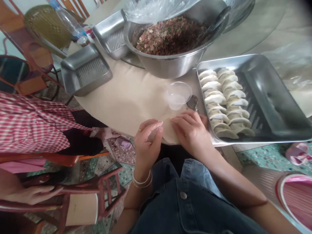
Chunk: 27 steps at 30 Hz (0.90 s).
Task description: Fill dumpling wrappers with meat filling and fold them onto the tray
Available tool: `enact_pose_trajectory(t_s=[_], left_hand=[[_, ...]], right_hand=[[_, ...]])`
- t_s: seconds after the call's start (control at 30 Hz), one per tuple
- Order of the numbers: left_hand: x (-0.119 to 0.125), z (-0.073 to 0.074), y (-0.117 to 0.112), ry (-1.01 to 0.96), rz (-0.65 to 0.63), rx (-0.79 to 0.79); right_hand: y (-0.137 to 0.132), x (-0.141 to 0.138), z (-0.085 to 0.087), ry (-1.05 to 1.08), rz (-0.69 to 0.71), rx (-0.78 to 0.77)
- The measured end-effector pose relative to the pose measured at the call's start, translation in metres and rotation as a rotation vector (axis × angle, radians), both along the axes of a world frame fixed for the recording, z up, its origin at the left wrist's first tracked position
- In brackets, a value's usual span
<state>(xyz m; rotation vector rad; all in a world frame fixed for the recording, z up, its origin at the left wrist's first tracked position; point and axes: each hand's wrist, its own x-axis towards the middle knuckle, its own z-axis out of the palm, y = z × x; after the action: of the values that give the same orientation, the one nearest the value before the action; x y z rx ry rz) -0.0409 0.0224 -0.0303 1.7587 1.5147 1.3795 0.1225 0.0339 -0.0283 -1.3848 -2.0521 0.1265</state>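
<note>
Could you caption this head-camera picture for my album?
Left hand and right hand at a pale wrapper, near a bowl of mince and a metal tray with two rows of dumplings.

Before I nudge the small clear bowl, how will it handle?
The small clear bowl is probably light, its see-through wall looking like thin plastic. It could tip if pushed at the rim, which flares wider than the base. Pushed right, it may knock the adjacent spoon.

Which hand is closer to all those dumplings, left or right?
Right: the right hand is close by the dumplings, just to their left; the left hand is farther left.
</note>
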Motion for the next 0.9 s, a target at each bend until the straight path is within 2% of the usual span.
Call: enact_pose_trajectory(t_s=[0.07,0.13,0.27,0.33,0.4,0.5,0.6,0.73,0.9], left_hand=[[-0.004,0.001,-0.005,-0.192,-0.035,-0.075],[-0.007,0.002,-0.011,-0.390,-0.122,-0.197],[-0.010,0.001,-0.024,-0.786,-0.393,-0.583],[-0.012,-0.001,-0.029,-0.931,-0.548,-0.764],[-0.015,-0.002,-0.033,-0.966,-0.639,-0.842],[-0.018,-0.002,-0.035,-0.962,-0.625,-0.857],[-0.017,0.000,-0.032,-0.953,-0.540,-0.820],[-0.007,0.002,-0.026,-0.921,-0.463,-0.766],[0.001,0.006,-0.022,-0.714,-0.463,-0.667]], right_hand=[[0.003,-0.002,-0.002,-0.018,-0.022,0.000],[0.005,-0.004,-0.004,-0.041,-0.049,-0.013],[0.001,-0.005,0.000,-0.054,-0.080,-0.011],[-0.008,-0.004,0.009,-0.009,-0.049,0.012],[-0.020,-0.002,0.019,0.074,0.045,0.049],[-0.036,0.002,0.028,0.171,0.275,0.059],[-0.040,0.003,0.025,0.198,0.427,0.014],[-0.034,0.001,0.016,0.230,0.397,-0.022],[-0.032,0.003,0.015,0.259,0.353,-0.046]])
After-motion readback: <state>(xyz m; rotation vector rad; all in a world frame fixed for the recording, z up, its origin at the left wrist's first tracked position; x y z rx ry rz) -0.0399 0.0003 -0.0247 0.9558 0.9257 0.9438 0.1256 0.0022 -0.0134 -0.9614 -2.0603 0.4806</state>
